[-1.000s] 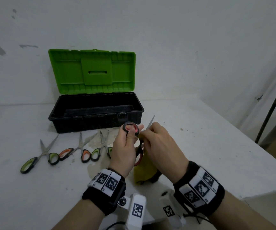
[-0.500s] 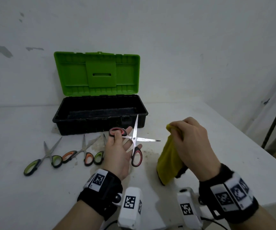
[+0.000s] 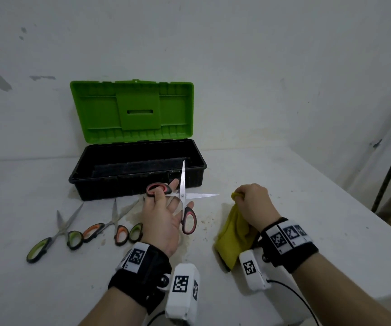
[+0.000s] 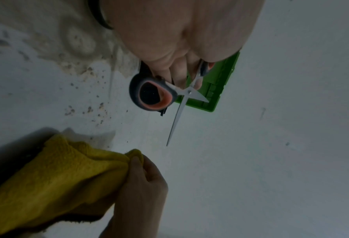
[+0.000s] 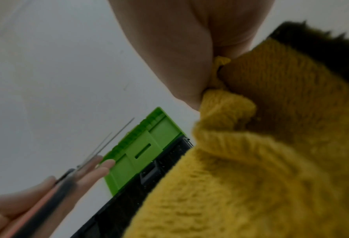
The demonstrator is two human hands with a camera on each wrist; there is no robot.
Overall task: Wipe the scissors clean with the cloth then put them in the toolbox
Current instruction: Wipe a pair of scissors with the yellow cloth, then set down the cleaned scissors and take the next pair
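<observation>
Red-and-black scissors (image 3: 182, 196) lie across the straight, palm-up fingers of my left hand (image 3: 175, 201), blades spread into a cross; a fingertip shows in the upper loop. They hover just in front of the open black toolbox (image 3: 138, 184) with its green lid (image 3: 131, 109) raised. My right hand (image 3: 253, 203) pinches the top of a yellow cloth (image 3: 233, 234), which hangs down to the table, a hand's width right of the blade tip. In the left wrist view the scissors (image 4: 181, 96) point toward the cloth (image 4: 57, 173). The cloth (image 5: 251, 177) fills the right wrist view.
Three more scissors lie in a row left of my left hand: a green-handled pair (image 3: 55, 234), an orange-handled pair (image 3: 105, 227) and another green pair (image 3: 134, 231). The white table (image 3: 307, 208) has dirt specks in front of the toolbox; its edge falls away at the right.
A second ago both hands were together at the scissors with the cloth. My right hand has drawn the cloth away to the right; my left hand has flattened, and the blades are spread wide.
</observation>
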